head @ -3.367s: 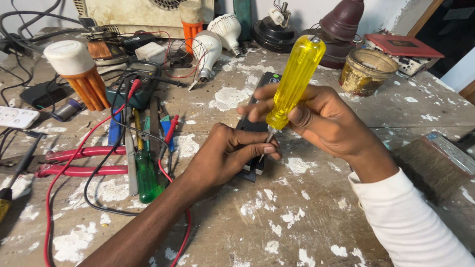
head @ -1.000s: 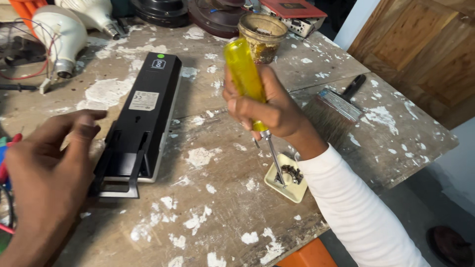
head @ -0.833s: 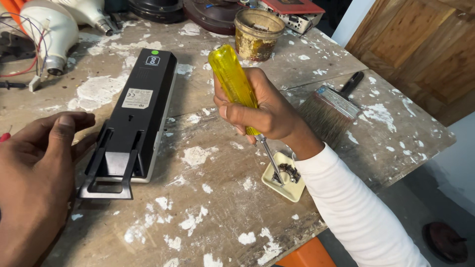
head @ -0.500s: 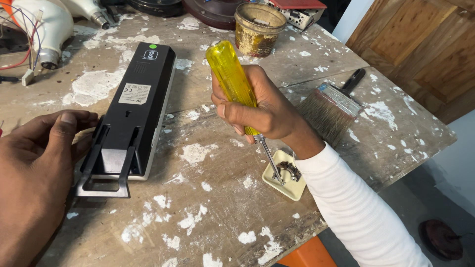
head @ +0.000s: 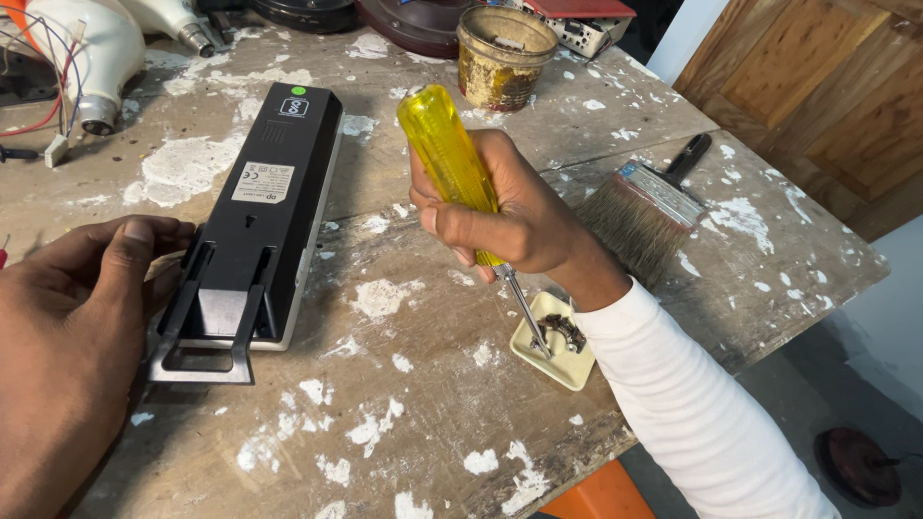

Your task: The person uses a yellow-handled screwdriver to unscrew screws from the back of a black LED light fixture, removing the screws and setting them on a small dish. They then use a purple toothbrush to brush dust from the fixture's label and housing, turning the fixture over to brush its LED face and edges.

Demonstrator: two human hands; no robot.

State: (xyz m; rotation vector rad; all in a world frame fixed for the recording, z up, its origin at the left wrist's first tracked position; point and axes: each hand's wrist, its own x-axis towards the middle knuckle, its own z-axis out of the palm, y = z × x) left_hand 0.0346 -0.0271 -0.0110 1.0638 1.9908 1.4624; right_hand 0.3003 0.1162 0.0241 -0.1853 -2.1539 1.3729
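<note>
My right hand (head: 508, 210) grips a screwdriver with a yellow see-through handle (head: 447, 154), held nearly upright. Its metal tip (head: 538, 336) dips into a small cream tray (head: 562, 360) holding several dark screws near the table's front edge. My left hand (head: 72, 317) rests open on the table at the left, thumb touching the near end of a long black device (head: 260, 221) that lies face down. A hinged black bracket (head: 202, 351) sticks out from the device's near end.
A wide paintbrush (head: 639, 216) lies right of my right hand. A rusty tin can (head: 502, 56) stands at the back. A white hair-dryer body (head: 82, 53) with loose wires sits back left. The paint-spattered wooden table (head: 404, 413) ends close in front.
The view has shifted right from the cluttered tool area. My right hand carried the screwdriver off the black device and down to the small tray; my left hand slid along the device's near end.
</note>
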